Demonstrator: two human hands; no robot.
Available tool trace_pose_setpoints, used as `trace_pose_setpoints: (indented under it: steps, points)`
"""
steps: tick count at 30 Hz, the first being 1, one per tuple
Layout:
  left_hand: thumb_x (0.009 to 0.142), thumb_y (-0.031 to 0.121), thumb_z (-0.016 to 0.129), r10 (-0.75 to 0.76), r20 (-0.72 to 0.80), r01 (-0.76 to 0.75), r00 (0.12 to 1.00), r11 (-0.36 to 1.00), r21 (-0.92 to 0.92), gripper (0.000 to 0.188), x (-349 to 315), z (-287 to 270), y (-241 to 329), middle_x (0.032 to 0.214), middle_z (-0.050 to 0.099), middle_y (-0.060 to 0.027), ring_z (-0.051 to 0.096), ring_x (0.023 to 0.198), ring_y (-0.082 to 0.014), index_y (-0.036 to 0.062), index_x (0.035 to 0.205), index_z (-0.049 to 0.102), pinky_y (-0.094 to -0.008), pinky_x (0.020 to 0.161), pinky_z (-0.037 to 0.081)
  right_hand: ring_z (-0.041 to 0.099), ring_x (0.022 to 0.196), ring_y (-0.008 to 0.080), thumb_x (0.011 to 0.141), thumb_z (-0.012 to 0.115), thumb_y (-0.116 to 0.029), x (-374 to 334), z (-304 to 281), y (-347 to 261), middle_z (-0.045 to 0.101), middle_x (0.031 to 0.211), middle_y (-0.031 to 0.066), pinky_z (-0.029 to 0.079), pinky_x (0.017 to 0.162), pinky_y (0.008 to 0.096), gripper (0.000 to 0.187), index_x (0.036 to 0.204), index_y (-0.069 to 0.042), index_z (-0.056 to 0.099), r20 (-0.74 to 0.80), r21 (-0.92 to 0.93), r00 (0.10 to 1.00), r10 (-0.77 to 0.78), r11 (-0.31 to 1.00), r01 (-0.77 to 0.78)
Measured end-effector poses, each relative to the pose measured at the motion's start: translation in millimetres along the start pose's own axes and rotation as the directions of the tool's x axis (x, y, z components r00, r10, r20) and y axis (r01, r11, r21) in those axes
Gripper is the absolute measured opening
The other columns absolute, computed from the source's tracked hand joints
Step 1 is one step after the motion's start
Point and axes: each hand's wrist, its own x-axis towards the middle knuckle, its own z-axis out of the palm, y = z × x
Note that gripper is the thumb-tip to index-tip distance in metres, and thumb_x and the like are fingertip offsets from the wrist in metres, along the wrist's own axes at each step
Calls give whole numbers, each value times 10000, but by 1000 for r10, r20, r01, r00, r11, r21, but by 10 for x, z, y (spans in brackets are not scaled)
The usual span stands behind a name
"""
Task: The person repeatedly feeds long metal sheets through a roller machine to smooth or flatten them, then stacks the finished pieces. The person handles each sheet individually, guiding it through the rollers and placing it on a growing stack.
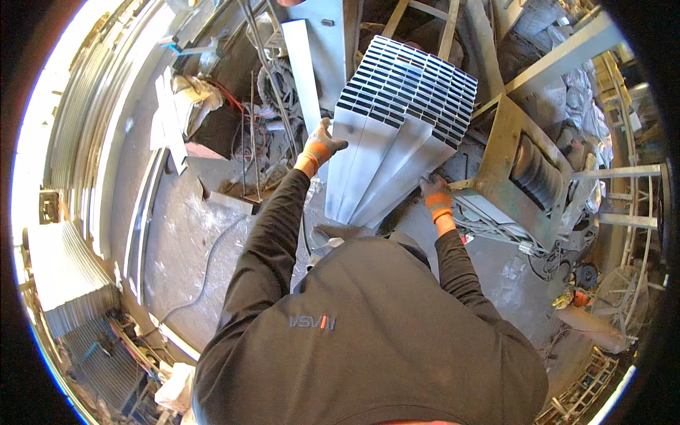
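A stack of pale rectangular metal tubes (414, 81) stands in front of me, its open ends forming a grid at the far side. The long smooth sides (374, 159) of the tubes slope down toward my feet. My left hand (322, 146), in an orange and grey work glove, is beside the stack's left edge with thumb and fingers apart. It looks close to touching the outer tube. On the right, my right hand (436, 195) is by the stack's lower right side, its dark-gloved fingers partly extended. I see nothing held in either hand.
A worn metal-framed machine (520, 166) stands to the right, with a bundle of cables (489, 219) below it. Farther left are a metal panel (303, 74), thin rods (253, 134) and a scrap-filled corner. Long metal profiles (117, 134) line the left side. A hose (205, 273) crosses the floor.
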Motion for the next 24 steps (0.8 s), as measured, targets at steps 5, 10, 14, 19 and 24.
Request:
trace_pose_setpoints:
  steps: [5, 10, 14, 19, 24]
  points:
    - [797, 288, 970, -40, -10, 41, 999, 999, 21, 900, 76, 274, 144, 1316, 783, -239, 762, 1226, -356, -75, 1509, 559, -417, 1075, 596, 669, 1391, 445, 992, 731, -616, 247, 467, 74, 703, 1507, 246, 536, 1179, 513, 716, 1451, -67, 722, 196, 25, 976, -91, 996, 88]
    - [897, 108, 755, -41, 62, 35, 997, 996, 87, 821, 189, 236, -246, 1514, 654, -317, 660, 1412, -410, -40, 1641, 440, -423, 1210, 512, 672, 1376, 462, 1006, 716, -601, 155, 213, 244, 721, 1476, 260, 522, 1191, 534, 720, 1468, -49, 698, 256, 33, 963, -82, 997, 76]
    - [924, 82, 705, -92, 9, 92, 996, 995, 27, 799, 543, -81, -587, 1603, 610, -294, 601, 1489, -417, -17, 1670, 438, -396, 1276, 448, 679, 1373, 468, 1005, 752, -541, -3, -100, 583, 711, 1498, 264, 537, 1171, 528, 734, 1521, -28, 663, 9, 76, 964, -266, 961, 264]
    - [946, 269, 784, -43, -133, 102, 990, 872, 478, 906, 1438, -805, -186, 1549, 628, -334, 640, 1417, -493, 5, 1719, 392, -484, 1189, 540, 737, 1272, 440, 983, 810, -455, -250, -213, 865, 777, 1362, 247, 583, 1101, 481, 687, 1519, -48, 674, -44, 3, 971, -234, 972, 234]
    - [1020, 378, 660, 101, -110, 26, 989, 609, 793, 821, 2722, -1313, 157, 1521, 645, -311, 692, 1357, -462, 95, 1743, 393, -557, 1111, 581, 799, 1077, 398, 979, 827, -347, -813, -564, 503, 824, 1186, 208, 627, 970, 479, 632, 1530, -78, 673, -78, -6, 993, -88, 996, 88]
